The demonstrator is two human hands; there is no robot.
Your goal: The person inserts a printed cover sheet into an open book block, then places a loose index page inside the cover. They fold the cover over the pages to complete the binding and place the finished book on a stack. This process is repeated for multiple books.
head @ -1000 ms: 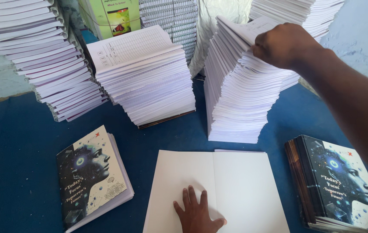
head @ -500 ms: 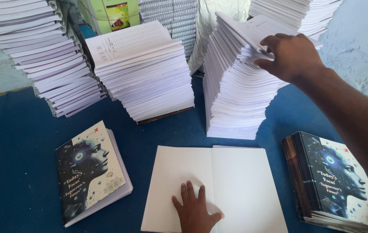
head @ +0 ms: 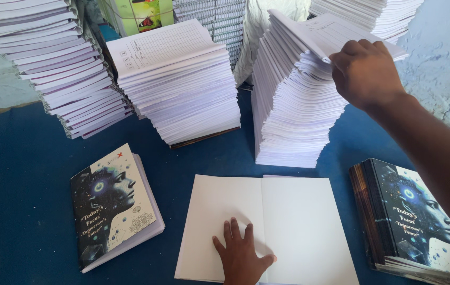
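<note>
My left hand (head: 242, 255) lies flat, fingers spread, on an opened blank white cover sheet (head: 293, 221) spread on the blue surface. My right hand (head: 365, 71) reaches up to the top of a tall stack of white page bundles (head: 291, 105) and grips the topmost bundle (head: 330, 31) by its near edge, lifting it slightly off the stack. A second, shorter stack of ruled page bundles (head: 180, 87) stands to the left of it.
A finished notebook with a dark illustrated cover (head: 114, 203) lies at the left. A pile of similar covers (head: 412, 221) sits at the right. More stacks of page bundles (head: 50, 58) line the back, with a green box (head: 146, 13) behind them. Blue cloth (head: 19, 200) covers the floor.
My right hand has slid rightward along the top of the tall stack and has taken hold of the top bundle, raising it. My left hand stays on the white sheet.
</note>
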